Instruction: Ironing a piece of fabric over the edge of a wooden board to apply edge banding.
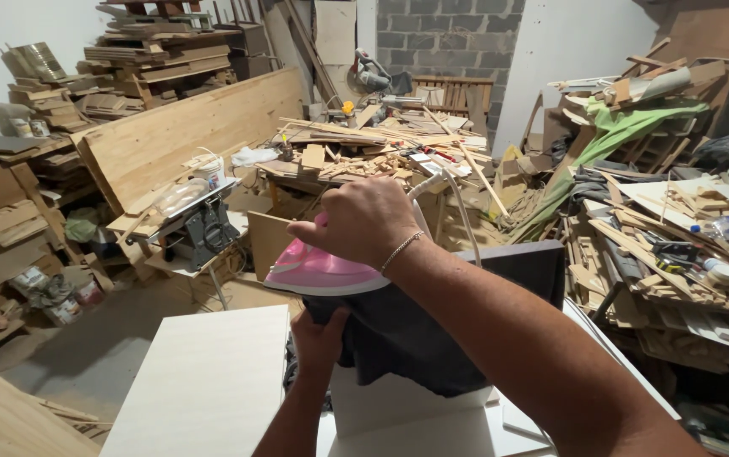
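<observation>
My right hand (363,222) grips the handle of a pink and white clothes iron (318,272), held flat with its point to the left. A white cord (457,207) runs from its back. The iron rests on the top edge of an upright panel draped with a dark cloth (407,338). My left hand (320,340) reaches up from below and pinches the cloth just under the iron. The panel's white face (398,410) shows beneath the cloth.
A white board (203,381) lies flat at lower left. A table saw (199,228) stands further left. Behind is a cluttered workbench (364,156) of wood offcuts. Scrap wood piles (677,245) fill the right side; stacked boards (161,51) line the back left.
</observation>
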